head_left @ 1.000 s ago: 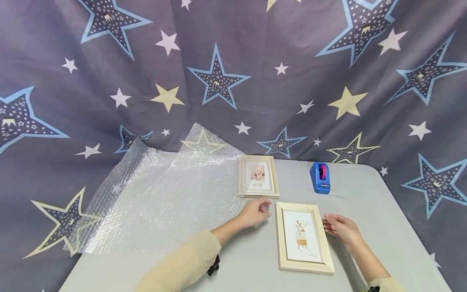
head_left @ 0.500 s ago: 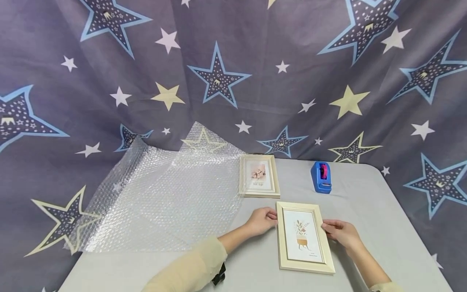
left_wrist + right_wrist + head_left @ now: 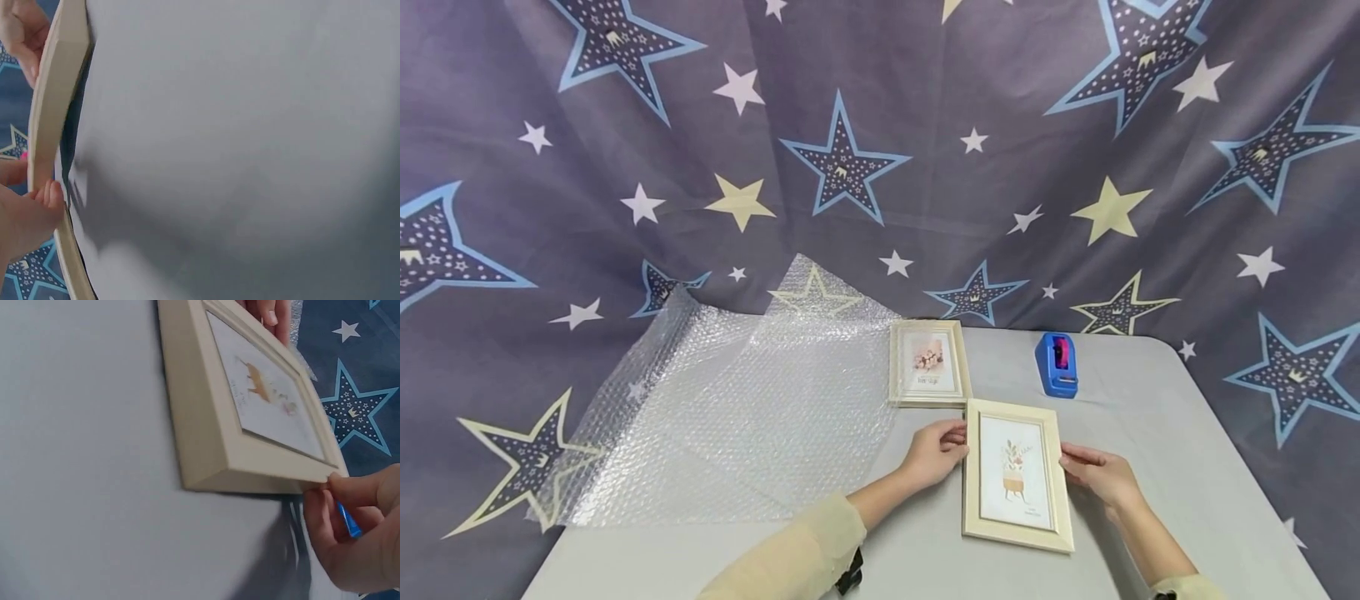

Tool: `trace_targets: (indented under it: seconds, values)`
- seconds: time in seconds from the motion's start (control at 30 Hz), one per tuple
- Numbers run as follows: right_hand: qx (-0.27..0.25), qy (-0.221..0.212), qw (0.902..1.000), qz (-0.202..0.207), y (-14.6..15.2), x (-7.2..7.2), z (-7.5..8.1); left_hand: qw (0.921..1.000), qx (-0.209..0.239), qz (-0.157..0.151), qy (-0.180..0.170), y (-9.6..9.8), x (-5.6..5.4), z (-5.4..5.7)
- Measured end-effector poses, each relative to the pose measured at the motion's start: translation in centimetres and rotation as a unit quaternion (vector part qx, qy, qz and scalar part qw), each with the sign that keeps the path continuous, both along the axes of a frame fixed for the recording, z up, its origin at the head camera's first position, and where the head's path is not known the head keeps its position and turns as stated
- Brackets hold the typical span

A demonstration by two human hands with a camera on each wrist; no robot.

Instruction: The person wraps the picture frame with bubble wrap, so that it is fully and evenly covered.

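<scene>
Both hands hold a cream picture frame [image 3: 972,475] with a print of a potted plant, in the head view right of centre. My left hand [image 3: 934,454] grips its left edge, thumb on the side and fingers reaching beneath. My right hand [image 3: 1101,477] pinches the right edge; in the right wrist view its thumb [image 3: 356,487] lies on top and the fingers [image 3: 320,519] go under. The frame looks tilted, its far end raised a little off the table. Just behind it lies a second cream picture frame [image 3: 961,367] with a pink flower print, partly under bubble wrap [image 3: 752,417].
A blue tape dispenser [image 3: 1057,367] with a pink roll stands at the back right of the grey table [image 3: 1157,417]. The bubble wrap spreads over the table's left side and up against the star-patterned curtain [image 3: 880,167].
My left hand has moved right onto the near picture frame, and my right hand has closed on its other edge. The frame has since shifted slightly away and left, its far end rising.
</scene>
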State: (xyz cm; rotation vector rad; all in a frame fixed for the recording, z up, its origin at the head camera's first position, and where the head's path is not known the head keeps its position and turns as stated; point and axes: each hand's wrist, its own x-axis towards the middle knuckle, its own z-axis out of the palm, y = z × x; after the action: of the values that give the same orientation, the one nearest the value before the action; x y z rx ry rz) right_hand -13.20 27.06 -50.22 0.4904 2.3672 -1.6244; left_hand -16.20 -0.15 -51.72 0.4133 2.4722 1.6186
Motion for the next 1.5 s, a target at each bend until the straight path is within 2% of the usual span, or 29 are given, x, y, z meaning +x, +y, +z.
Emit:
trace_targets:
  seconds: [0.13,0.2,0.33,0.47,0.6,0.77,0.9,1.03,1.17,1.27,1.5]
  values:
    - [-0.012,0.029,0.9995,0.001,-0.1,0.2,0.2,0.9991,0.042,0.000,-0.004,-0.1,-0.1,0.4]
    - [-0.028,0.044,0.9986,0.003,-0.1,0.2,0.3,0.9970,0.076,0.012,-0.004,0.0,-0.3,0.5]
    - [-0.070,0.059,0.9957,0.013,-0.3,0.3,0.4,0.9862,0.160,0.039,-0.010,0.0,-0.7,0.2]
    - [-0.116,0.074,0.9901,0.029,-0.4,0.4,0.0,0.9756,0.208,0.059,-0.034,-0.3,-0.8,0.0]
    - [-0.145,0.087,0.9851,0.031,-0.4,0.5,-0.4,0.9654,0.238,0.080,-0.070,-0.4,-0.9,-0.2]
    - [-0.175,0.087,0.9805,0.016,-0.8,0.3,-0.5,0.9584,0.240,0.091,-0.124,-0.9,-1.2,-0.2]
    - [-0.194,0.066,0.9787,0.002,-1.3,0.1,-0.2,0.9573,0.225,0.079,-0.163,-1.7,-1.8,0.1]
    - [-0.206,0.041,0.9777,0.002,-1.9,-0.2,0.2,0.9577,0.216,0.063,-0.179,-2.6,-2.7,0.7]
    - [-0.234,0.036,0.9717,0.005,-2.8,-1.0,0.8,0.9549,0.232,0.052,-0.178,-3.6,-3.4,1.6]
    - [-0.257,0.042,0.9655,0.004,-3.6,-1.8,1.4,0.9528,0.245,0.055,-0.171,-4.5,-3.9,2.3]
    - [-0.313,0.035,0.9490,-0.005,-6.3,-3.6,3.6,0.9439,0.266,0.105,-0.166,-7.0,-4.8,4.1]
